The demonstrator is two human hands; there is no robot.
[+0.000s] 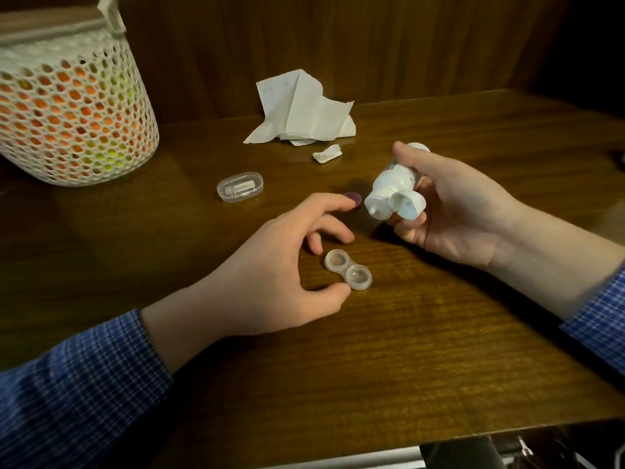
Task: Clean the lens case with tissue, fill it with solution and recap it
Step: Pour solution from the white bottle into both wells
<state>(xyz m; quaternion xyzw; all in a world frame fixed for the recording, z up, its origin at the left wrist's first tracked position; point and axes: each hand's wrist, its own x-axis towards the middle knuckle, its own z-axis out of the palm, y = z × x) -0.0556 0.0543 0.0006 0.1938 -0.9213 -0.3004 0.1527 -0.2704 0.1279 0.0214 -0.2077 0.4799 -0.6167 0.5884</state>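
lens case [348, 269] uncapped on surface [439, 350], your left hand [270, 265] thumb touching its rim, fingers loose | your right hand [453, 211] grasps tilted solution bottle [392, 187], cap flipped | case looks light, slippery: pinch the edges

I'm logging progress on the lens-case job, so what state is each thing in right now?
lens case: both wells uncapped, flat on the table, left thumb touching its near end.
solution bottle: flip cap open, tilted nozzle-down, not over the case.
purple cap: off, lying on the table under a left fingertip.
tissue: crumpled, set aside.
clear box: closed.
left hand: holds nothing.
right hand: grips the bottle.
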